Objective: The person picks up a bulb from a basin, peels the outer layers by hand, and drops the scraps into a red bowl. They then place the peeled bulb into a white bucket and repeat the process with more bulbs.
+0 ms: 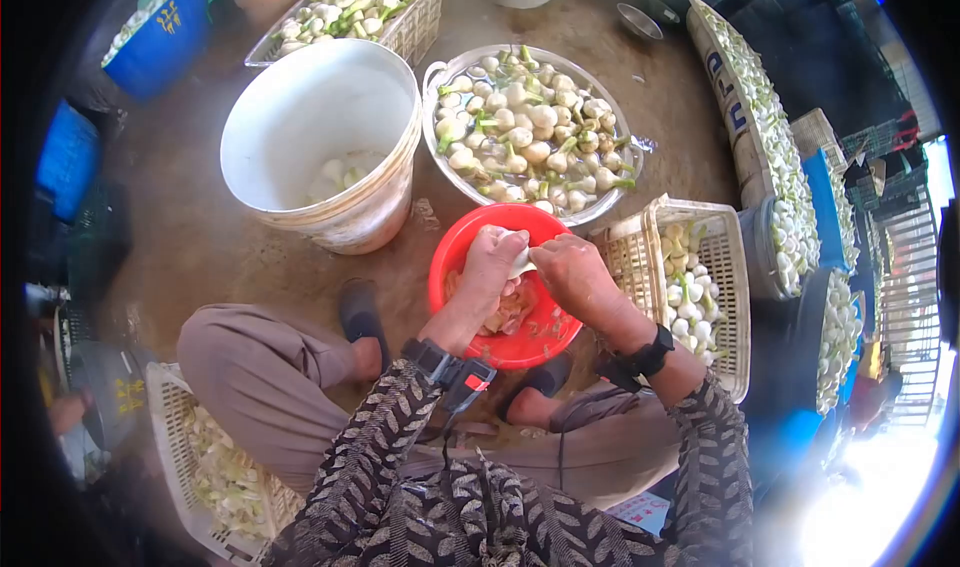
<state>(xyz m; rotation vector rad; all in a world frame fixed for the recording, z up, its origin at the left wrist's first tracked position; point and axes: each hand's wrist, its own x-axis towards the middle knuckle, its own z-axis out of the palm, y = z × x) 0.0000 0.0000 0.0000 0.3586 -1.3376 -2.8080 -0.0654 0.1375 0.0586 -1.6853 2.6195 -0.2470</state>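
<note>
Over a red basin (447,257), my left hand (488,267) is closed round a white garlic bulb (521,261). The fingers of my right hand (577,275) pinch at the bulb's right side; whether a small tool is among them is hidden. Pale peelings (508,315) lie in the basin under both hands. Just beyond stands a wide metal bowl (432,127) of garlic bulbs in water, several with green stems. To the right of my right hand, a cream plastic basket (738,297) holds whiter bulbs.
A tall white bucket (300,107) with a few pale pieces inside stands left of the metal bowl. Behind it is a crate (415,27) heaped with bulbs. A basket of peelings (215,457) sits by my left knee. Filled sacks and tubs line the right side.
</note>
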